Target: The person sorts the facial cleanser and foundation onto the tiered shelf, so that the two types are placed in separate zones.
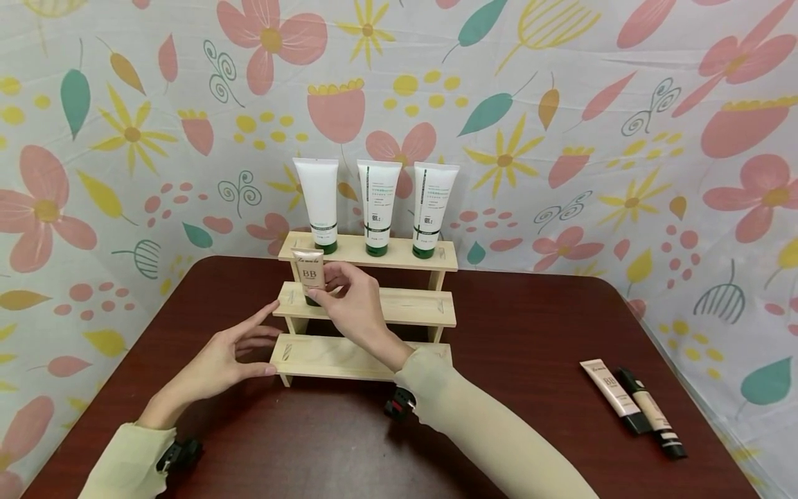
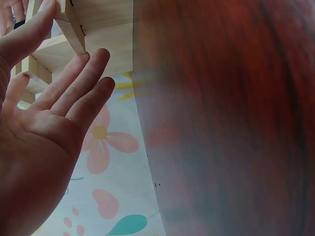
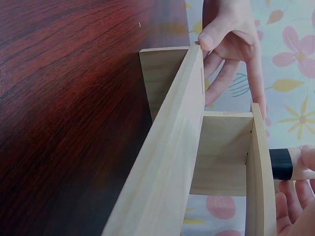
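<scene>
In the head view my right hand grips a small beige BB tube, cap down, at the left end of the wooden rack's middle shelf. The right wrist view shows its black cap against that shelf, with my right hand's fingers around the tube. My left hand, fingers spread and fairly straight, touches the rack's left side at the middle and bottom shelves; the left wrist view shows its palm beside the wooden supports. On the top shelf stand three white tubes with green caps.
On the right of the dark red table lie another BB tube and a slim beige bottle with a black cap, side by side. A floral cloth hangs behind the table. The bottom shelf lies under my right forearm.
</scene>
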Motion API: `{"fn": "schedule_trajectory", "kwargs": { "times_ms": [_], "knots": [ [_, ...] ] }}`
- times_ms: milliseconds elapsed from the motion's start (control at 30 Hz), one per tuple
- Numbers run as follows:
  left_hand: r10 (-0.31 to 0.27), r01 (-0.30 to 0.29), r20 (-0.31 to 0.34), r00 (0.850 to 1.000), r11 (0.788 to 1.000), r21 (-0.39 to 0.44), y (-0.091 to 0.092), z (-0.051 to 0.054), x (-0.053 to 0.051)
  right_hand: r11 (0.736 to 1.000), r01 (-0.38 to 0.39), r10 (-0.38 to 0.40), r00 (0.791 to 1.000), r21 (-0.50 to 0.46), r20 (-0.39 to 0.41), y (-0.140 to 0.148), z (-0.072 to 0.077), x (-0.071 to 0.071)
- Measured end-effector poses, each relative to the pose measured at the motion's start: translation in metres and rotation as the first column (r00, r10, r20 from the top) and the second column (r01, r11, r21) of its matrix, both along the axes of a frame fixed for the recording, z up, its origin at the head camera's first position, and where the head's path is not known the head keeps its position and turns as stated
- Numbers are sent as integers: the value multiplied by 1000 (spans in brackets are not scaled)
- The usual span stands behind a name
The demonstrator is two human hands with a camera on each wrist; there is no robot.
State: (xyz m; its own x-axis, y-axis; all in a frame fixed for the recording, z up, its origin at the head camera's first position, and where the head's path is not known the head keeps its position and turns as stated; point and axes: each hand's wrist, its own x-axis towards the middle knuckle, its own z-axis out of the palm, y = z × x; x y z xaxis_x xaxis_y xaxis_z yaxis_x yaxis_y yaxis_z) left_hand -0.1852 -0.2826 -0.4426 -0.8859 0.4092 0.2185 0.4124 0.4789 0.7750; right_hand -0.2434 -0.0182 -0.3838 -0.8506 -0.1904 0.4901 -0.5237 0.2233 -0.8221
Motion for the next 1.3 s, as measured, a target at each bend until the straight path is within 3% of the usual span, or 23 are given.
{"fn": "schedule_trajectory", "kwargs": {
  "times_ms": [367,700,933,1300],
  "knots": [
    [-9,9,2,1000,1000,10,1,0,0,999,0,1,1000,38,-15,6,0,2],
    [-6,6,-2,1000,1000,0,0,0,0,999,0,1,1000,50,-22,31,10,15],
    [-5,5,-3,1000,1000,-2,0,0,0,999,24,-23,999,29,-31,61,16,31],
    [-9,9,-5,1000,1000,-4,1,1,0,994,68,-62,996,87,-62,129,16,60]
  ]
}}
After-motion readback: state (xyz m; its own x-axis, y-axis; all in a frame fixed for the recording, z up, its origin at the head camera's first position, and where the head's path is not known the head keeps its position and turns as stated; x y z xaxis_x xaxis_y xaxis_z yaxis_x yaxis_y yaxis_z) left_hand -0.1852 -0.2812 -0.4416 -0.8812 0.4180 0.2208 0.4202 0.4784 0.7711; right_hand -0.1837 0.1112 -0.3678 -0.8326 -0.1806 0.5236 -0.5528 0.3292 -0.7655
